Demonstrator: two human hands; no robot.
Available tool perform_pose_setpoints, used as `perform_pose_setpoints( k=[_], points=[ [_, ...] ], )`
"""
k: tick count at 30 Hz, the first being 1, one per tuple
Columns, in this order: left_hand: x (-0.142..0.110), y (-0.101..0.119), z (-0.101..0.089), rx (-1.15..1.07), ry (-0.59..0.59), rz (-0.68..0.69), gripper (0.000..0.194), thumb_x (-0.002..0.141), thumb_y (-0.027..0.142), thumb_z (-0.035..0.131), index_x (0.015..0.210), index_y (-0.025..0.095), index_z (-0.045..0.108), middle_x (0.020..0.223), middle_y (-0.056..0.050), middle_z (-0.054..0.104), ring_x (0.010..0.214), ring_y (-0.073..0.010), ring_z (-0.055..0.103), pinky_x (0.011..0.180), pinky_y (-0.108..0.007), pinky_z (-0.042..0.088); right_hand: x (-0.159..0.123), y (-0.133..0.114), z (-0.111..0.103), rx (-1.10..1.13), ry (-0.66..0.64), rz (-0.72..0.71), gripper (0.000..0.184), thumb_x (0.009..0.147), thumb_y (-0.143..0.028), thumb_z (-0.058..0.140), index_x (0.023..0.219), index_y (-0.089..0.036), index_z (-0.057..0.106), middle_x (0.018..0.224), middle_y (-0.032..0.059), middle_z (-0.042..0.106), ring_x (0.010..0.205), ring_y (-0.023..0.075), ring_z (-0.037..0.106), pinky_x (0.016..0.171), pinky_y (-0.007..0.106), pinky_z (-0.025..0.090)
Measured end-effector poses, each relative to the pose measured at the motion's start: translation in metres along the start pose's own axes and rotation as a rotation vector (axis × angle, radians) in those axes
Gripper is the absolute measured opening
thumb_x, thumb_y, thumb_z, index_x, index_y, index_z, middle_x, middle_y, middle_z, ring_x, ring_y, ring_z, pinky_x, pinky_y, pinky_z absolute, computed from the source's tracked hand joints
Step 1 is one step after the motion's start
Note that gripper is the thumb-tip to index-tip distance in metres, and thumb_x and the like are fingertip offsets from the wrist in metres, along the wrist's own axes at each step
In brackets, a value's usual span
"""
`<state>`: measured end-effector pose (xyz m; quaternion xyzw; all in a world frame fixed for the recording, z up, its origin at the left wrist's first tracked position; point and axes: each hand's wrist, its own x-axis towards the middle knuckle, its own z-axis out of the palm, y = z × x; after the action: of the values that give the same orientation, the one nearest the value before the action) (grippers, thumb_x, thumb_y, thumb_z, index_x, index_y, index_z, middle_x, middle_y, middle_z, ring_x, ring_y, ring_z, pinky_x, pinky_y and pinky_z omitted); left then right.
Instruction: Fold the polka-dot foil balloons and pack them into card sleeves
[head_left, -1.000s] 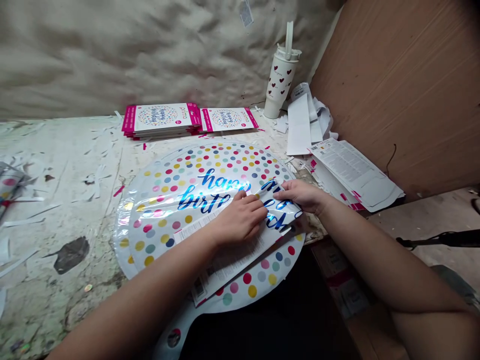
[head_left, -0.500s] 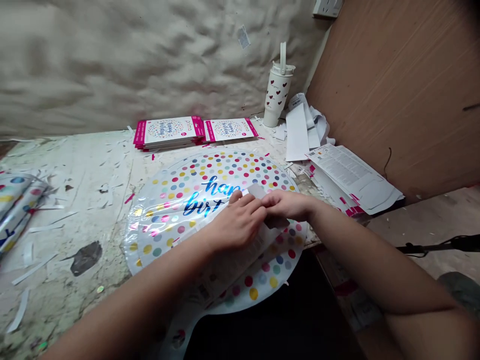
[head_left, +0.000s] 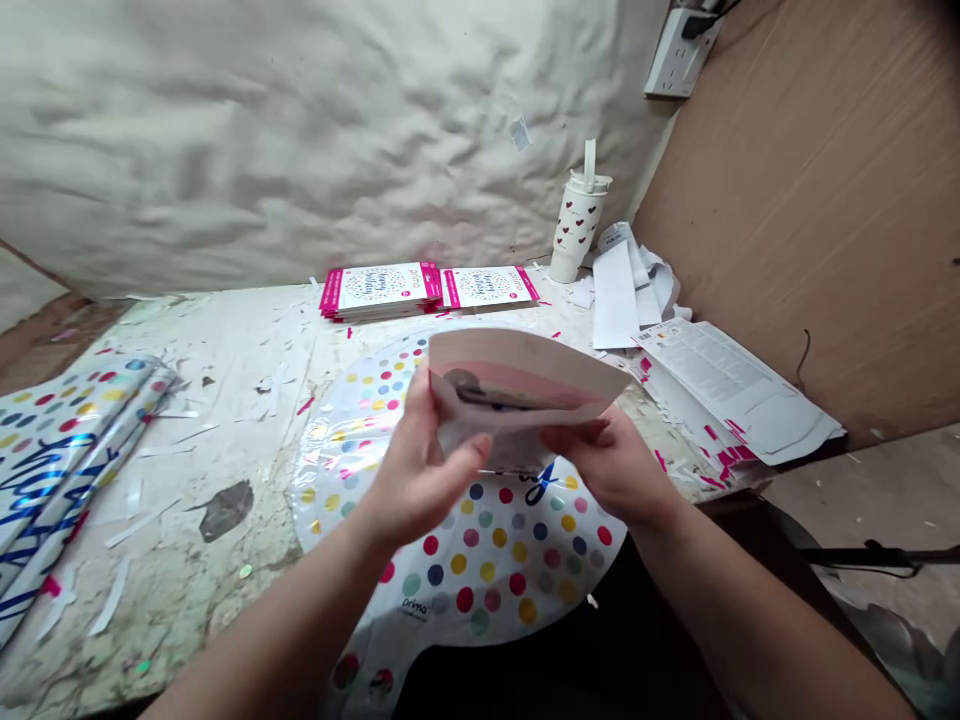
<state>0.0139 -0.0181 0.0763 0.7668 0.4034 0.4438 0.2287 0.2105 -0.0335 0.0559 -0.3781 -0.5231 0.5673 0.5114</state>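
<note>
Gripping opposite ends of a bowed, open card sleeve (head_left: 525,365), the left hand (head_left: 409,480) and the right hand (head_left: 619,465) are apart, each closed on its own side, the left thumb lying along the near face. The sleeve is held above a flat, white foil balloon (head_left: 487,570), its opening turned up toward the viewer; the inside looks greyish pink and is blurred. The balloon, covered in red, yellow, blue, pink and green dots, lies on a worn, pale table (head_left: 247,345), its lower edge reaching past the table's front. Some blue script shows beneath the sleeve, mostly hidden. At the far left lie folded dotted foils (head_left: 60,450) with blue lettering. Behind the balloon, near the wall (head_left: 262,130), sits a stack of pink-edged packets (head_left: 382,288), with more packets (head_left: 491,287) just beside it on the right. Farther right, a white tumbler (head_left: 577,230) patterned with dark red hearts stands upright, next to loose white paper (head_left: 615,295). Nearer, printed cards (head_left: 720,370) lie by the brown panel (head_left: 810,220). Paper scraps dot the tabletop.
</note>
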Motion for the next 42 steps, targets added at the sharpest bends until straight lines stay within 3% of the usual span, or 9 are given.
perform_pose_setpoints(
  k=[6,10,13,15,17,21,27,35,42],
  points=[
    [-0.010,0.003,-0.007,-0.477,-0.028,-0.292,0.061,0.074,0.026,0.066,0.126,0.026,0.035,0.118,-0.006,0.053,0.108,-0.0236,0.052,0.088,-0.037,0.048,0.005,-0.011,0.006,-0.095,0.066,-0.121,0.043,0.066,-0.031,0.074,0.104,-0.026,0.055,0.105,0.0032,0.064,0.100,0.0207,0.058,0.086,0.034,0.047],
    [-0.015,0.001,-0.018,-0.636,-0.138,-0.505,0.030,0.074,0.027,0.066,0.102,0.018,0.058,0.097,-0.005,0.065,0.095,-0.0213,0.059,0.082,-0.032,0.049,0.030,-0.015,-0.007,-0.206,-0.013,-0.078,0.023,0.076,-0.041,0.062,0.086,-0.021,0.060,0.083,0.0028,0.065,0.078,0.0174,0.061,0.069,0.029,0.050],
    [-0.025,-0.013,-0.015,-0.684,-0.186,-0.747,0.020,0.074,0.032,0.065,0.077,0.013,0.062,0.069,-0.003,0.064,0.065,-0.0136,0.059,0.058,-0.023,0.048,0.046,-0.009,-0.011,-0.482,0.010,-0.006,0.039,0.087,-0.049,0.042,0.073,-0.016,0.059,0.064,0.0026,0.059,0.057,0.0136,0.055,0.054,0.027,0.046],
    [-0.035,-0.023,-0.008,-0.750,-0.158,-0.912,0.021,0.071,0.032,0.064,0.070,0.013,0.059,0.055,0.001,0.057,0.046,-0.0080,0.050,0.042,-0.018,0.037,0.046,0.000,-0.006,-0.762,0.082,-0.134,0.033,0.088,-0.042,0.043,0.075,-0.016,0.060,0.067,0.0027,0.060,0.059,0.0135,0.054,0.057,0.028,0.045],
    [-0.043,-0.028,0.000,-0.823,-0.126,-1.009,0.018,0.068,0.030,0.063,0.066,0.013,0.056,0.048,0.003,0.052,0.038,-0.0061,0.044,0.038,-0.017,0.032,0.035,0.011,0.006,-0.971,-0.015,-0.315,0.018,0.087,-0.029,0.049,0.083,-0.017,0.062,0.079,0.0040,0.063,0.072,0.0149,0.057,0.068,0.029,0.045],
    [-0.051,-0.027,0.010,-0.797,-0.138,-1.026,0.020,0.069,0.029,0.060,0.059,0.013,0.055,0.041,0.003,0.050,0.034,-0.0066,0.042,0.035,-0.017,0.029,0.010,0.024,0.033,-1.130,-0.277,-0.425,0.018,0.087,-0.018,0.047,0.086,-0.016,0.064,0.084,0.0062,0.064,0.081,0.0166,0.058,0.073,0.028,0.045],
    [-0.053,-0.023,0.012,-0.715,-0.186,-0.924,0.030,0.075,0.029,0.056,0.049,0.013,0.052,0.036,0.002,0.048,0.031,-0.0051,0.039,0.034,-0.016,0.027,0.007,0.025,0.044,-1.216,-0.224,-0.439,0.020,0.087,-0.016,0.045,0.077,-0.014,0.062,0.076,0.0074,0.063,0.076,0.0181,0.058,0.069,0.029,0.044],
    [-0.053,-0.026,0.010,-0.738,-0.189,-0.962,0.028,0.074,0.030,0.057,0.053,0.012,0.058,0.038,0.000,0.054,0.032,-0.0057,0.042,0.035,-0.016,0.031,0.010,0.026,0.032,-1.078,-0.220,-0.334,0.015,0.085,-0.013,0.047,0.089,-0.016,0.061,0.085,0.0045,0.066,0.080,0.0151,0.060,0.072,0.026,0.046],
    [-0.045,-0.016,0.014,-0.722,-0.182,-0.995,0.036,0.076,0.033,0.052,0.046,0.013,0.053,0.036,-0.003,0.054,0.030,-0.0063,0.043,0.034,-0.016,0.031,0.007,0.032,0.051,-1.456,-0.276,-0.527,0.021,0.079,-0.005,0.039,0.075,-0.013,0.058,0.076,0.0103,0.059,0.073,0.0201,0.053,0.065,0.031,0.044]
  ],
)
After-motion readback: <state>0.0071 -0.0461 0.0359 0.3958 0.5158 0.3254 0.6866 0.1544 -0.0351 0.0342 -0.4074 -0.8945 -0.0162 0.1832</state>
